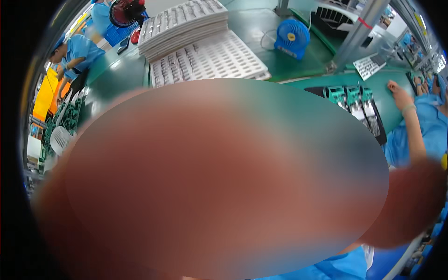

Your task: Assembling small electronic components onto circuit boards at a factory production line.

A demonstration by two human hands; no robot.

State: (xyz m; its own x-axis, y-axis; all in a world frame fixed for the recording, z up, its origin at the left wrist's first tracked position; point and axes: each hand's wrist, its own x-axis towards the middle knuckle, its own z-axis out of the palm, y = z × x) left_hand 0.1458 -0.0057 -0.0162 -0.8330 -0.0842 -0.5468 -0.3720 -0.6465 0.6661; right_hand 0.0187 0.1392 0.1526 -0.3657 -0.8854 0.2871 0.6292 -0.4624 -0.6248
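Observation:
A large smeared skin-coloured shape [186,186] fills the middle and lower part of the view, very close up. Its rounded dark end [406,203] reaches toward the right edge, and it looks like a hand or hands raised close to the camera. I cannot make out which hand is which, and the fingers and anything in them are hidden by the blur. Beyond it stands a stack of white moulded trays [186,30] on another white tray [224,58] with rows of small pockets, some holding small parts. Blue clothing [345,268] shows at the bottom.
On the green bench stand a small blue fan [293,38], a black-and-red fan [125,11] and a phone [123,45]. Green-topped devices [353,95] lie in a black tray at right. A metal post [357,35] rises behind. Co-workers in blue sit left [79,53] and right [422,119].

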